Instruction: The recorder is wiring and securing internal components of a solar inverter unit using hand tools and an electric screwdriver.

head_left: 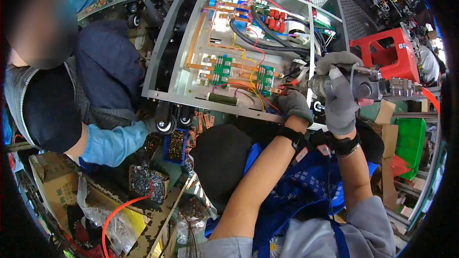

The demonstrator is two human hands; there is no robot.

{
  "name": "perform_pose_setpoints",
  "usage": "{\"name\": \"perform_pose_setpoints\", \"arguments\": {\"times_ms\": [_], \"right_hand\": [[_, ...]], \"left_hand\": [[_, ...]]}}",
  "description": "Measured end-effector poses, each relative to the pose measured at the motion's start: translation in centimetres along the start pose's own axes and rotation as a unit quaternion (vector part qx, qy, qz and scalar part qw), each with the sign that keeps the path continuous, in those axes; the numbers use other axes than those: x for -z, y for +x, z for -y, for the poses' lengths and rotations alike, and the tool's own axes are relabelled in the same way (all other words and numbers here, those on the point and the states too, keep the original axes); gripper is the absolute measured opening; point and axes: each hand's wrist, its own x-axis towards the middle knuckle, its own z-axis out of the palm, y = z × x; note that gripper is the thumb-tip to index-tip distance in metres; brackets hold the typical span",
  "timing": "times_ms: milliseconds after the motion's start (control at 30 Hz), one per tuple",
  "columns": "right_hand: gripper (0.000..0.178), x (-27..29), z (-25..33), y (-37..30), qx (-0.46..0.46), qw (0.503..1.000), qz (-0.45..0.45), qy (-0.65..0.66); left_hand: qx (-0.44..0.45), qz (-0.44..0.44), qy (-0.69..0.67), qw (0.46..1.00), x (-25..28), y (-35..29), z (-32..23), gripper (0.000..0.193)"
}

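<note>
The grey-gloved right hand [340, 98] has its fingers wrapped about a shiny, tube-shaped metal tool [368, 88] by the right side of a big, grey, flat-edged metal box [191, 102]. The grey-gloved left hand [295, 105] bends near a flat copper strip [276, 91]; I cannot tell if its fingers pinch anything.

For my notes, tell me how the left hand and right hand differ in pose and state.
The right hand curls around a metal power tool; the left hand holds no such tool and is close to red wiring in the open cabinet. The right hand extends higher in the picture; the left hand sits lower. Both wear grey gloves and black wrist straps.
</note>
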Motion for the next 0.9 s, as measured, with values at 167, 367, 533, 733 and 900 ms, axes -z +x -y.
{"name": "perform_pose_setpoints", "arguments": {"times_ms": [167,367,533,733,900], "right_hand": [[0.025,0.7,1.7,-0.4,0.033,0.998,0.039,0.042],[0.032,4.3,3.9,-0.8,0.100,0.988,-0.010,0.121],[0.037,6.1,6.1,-1.6,0.115,0.968,-0.078,0.208],[0.041,8.4,6.9,-2.9,0.157,0.951,-0.051,0.260],[0.044,9.9,5.4,-3.8,0.150,0.952,-0.018,0.266]], "left_hand": [[-0.056,-0.068,0.226,0.970,1.4,0.6,2.1,0.027],[-0.234,-0.038,0.056,0.970,7.9,-5.5,3.0,0.013],[-0.473,0.034,-0.307,0.825,16.8,-5.7,4.2,0.020],[-0.307,0.036,0.256,0.916,17.3,-2.5,1.6,0.030],[-0.328,0.048,0.301,0.894,17.3,-1.7,0.8,0.026]]}}
